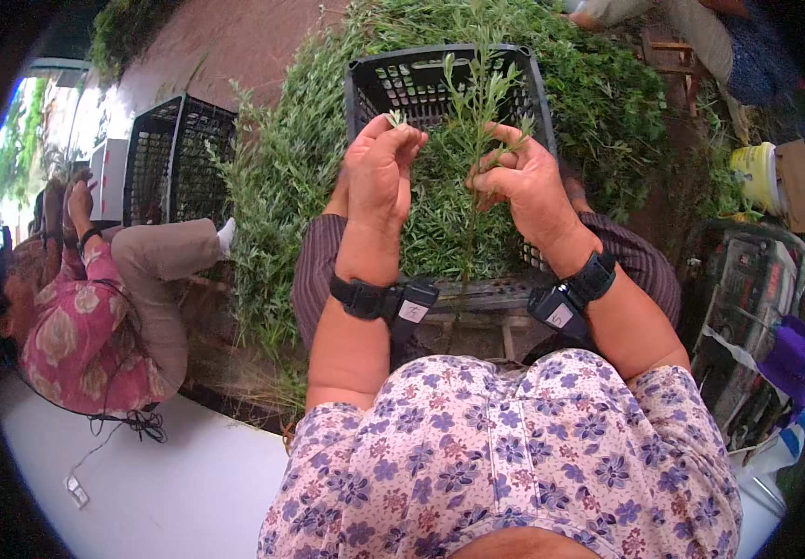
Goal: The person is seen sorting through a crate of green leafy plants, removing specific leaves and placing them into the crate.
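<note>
Between the thumb and fingers of my left hand point(385, 164) is a small leafy sprig point(395, 118). My right hand point(525, 182) grips a tall leafy stem point(478, 105) partway along its length. The stem stands roughly upright, its leafy top reaching the picture's upper edge and its bare lower part dropping toward my lap. Both hands are over a black plastic crate point(444, 53) set between my knees. Loose picked green leaves point(444, 237) fill much of the crate's lower part. A strapped device sits on each of my wrists.
Heaped cut branches point(284, 168) surround the crate. At left, a seated person point(95, 307) works near another black crate point(179, 161). Part of another person point(703, 42) shows at upper right, by a wooden stool point(675, 59). A yellow bucket point(753, 175) and a dark machine-like case point(752, 293) stand at right.
</note>
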`<state>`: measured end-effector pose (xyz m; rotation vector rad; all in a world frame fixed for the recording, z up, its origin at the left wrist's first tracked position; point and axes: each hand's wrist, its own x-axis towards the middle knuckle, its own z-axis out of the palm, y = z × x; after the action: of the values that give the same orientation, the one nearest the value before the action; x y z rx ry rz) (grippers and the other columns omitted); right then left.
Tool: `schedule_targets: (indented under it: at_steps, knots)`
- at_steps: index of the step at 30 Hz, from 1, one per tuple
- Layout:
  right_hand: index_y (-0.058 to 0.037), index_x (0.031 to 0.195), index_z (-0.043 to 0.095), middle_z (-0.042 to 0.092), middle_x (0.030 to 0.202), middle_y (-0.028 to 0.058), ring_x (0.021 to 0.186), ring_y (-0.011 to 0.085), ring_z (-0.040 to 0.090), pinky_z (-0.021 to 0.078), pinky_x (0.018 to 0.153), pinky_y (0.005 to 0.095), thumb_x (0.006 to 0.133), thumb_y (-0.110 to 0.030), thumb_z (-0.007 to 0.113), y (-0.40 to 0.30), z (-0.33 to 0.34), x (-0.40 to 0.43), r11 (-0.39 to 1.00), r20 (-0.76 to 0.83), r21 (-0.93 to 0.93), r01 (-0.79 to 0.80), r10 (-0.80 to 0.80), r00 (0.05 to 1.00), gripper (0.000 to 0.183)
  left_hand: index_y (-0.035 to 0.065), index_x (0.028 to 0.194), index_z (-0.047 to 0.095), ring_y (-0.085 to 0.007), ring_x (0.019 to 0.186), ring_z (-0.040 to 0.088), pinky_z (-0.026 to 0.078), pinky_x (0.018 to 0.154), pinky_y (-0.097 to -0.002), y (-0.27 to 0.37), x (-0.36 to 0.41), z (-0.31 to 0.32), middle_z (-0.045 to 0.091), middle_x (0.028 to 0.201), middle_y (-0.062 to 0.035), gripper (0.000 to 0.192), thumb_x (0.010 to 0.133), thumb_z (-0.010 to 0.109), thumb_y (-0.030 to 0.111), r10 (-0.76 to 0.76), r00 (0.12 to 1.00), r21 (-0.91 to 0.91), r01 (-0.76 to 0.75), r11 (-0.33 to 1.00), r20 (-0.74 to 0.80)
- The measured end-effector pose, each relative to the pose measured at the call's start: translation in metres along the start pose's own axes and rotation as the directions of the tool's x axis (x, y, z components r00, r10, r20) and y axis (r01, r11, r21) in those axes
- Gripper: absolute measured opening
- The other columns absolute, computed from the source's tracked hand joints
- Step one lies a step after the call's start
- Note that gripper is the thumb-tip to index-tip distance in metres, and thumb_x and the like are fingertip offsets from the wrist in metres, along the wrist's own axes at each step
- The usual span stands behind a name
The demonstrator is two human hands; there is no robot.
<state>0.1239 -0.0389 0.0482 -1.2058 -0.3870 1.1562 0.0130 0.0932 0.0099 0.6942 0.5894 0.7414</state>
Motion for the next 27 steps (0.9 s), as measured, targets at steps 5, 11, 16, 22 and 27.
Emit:
schedule_targets:
  at_steps: [5, 11, 16, 22, 27]
  knots:
    - [0.0018, 0.114, 0.04, 0.058, 0.079, 0.0078, 0.066, 0.0139, 0.056, 0.047, 0.052, 0.0252, 0.066, 0.003, 0.057, 0.001, -0.006, 0.003, 1.0, -0.014, 0.003, 0.015, -0.015, 1.0, 0.051, -0.0016, 0.096, 0.047, -0.0151, 0.075, 0.055, 0.048, 0.071, -0.0298, -0.009, 0.001, -0.008, 0.055, 0.083, -0.0064, 0.023, 0.075, 0.054, 0.001, -0.021, 0.998, 0.24, 0.033, 0.97, -0.052]
    - [0.0012, 0.115, 0.039, 0.058, 0.08, 0.0068, 0.066, 0.0133, 0.056, 0.0467, 0.052, 0.0245, 0.067, 0.001, 0.057, 0.006, -0.006, 0.003, 1.0, -0.007, -0.008, -0.005, 0.005, 1.0, 0.051, -0.006, 0.115, 0.038, -0.0159, 0.097, 0.049, 0.043, 0.081, -0.031, 0.002, -0.014, 0.015, 0.051, 0.101, -0.0066, 0.045, 0.076, 0.055, 0.006, -0.092, 0.995, 0.174, 0.084, 0.981, 0.041]
    - [0.0022, 0.116, 0.037, 0.058, 0.081, 0.0066, 0.066, 0.0128, 0.055, 0.0464, 0.052, 0.0243, 0.067, 0.003, 0.055, 0.009, -0.005, 0.003, 0.999, 0.02, -0.025, -0.026, 0.026, 0.999, 0.052, -0.0058, 0.112, 0.041, -0.0164, 0.087, 0.055, 0.043, 0.078, -0.027, -0.001, -0.014, 0.015, 0.056, 0.093, -0.0078, 0.041, 0.075, 0.056, 0.003, -0.102, 0.986, 0.254, 0.066, 0.965, 0.129]
    - [0.0038, 0.117, 0.035, 0.057, 0.08, 0.0069, 0.065, 0.0128, 0.055, 0.0461, 0.051, 0.0245, 0.066, 0.003, 0.055, 0.009, -0.002, 0.001, 0.998, 0.018, -0.051, -0.028, 0.029, 0.999, 0.054, -0.0063, 0.105, 0.044, -0.0161, 0.076, 0.057, 0.045, 0.072, -0.0262, -0.002, -0.007, 0.006, 0.057, 0.083, -0.0082, 0.033, 0.075, 0.056, 0.001, 0.028, 0.996, 0.238, -0.047, 0.97, 0.084]
    - [0.0039, 0.116, 0.036, 0.057, 0.079, 0.0077, 0.065, 0.0138, 0.055, 0.0465, 0.052, 0.0247, 0.066, 0.003, 0.056, 0.006, -0.003, 0.001, 0.999, 0.011, -0.042, -0.028, 0.029, 1.0, 0.055, -0.0067, 0.106, 0.044, -0.0167, 0.073, 0.057, 0.045, 0.069, -0.0258, -0.002, -0.004, 0.002, 0.056, 0.081, -0.009, 0.033, 0.075, 0.054, 0.0, 0.062, 0.989, 0.135, -0.044, 0.99, -0.133]
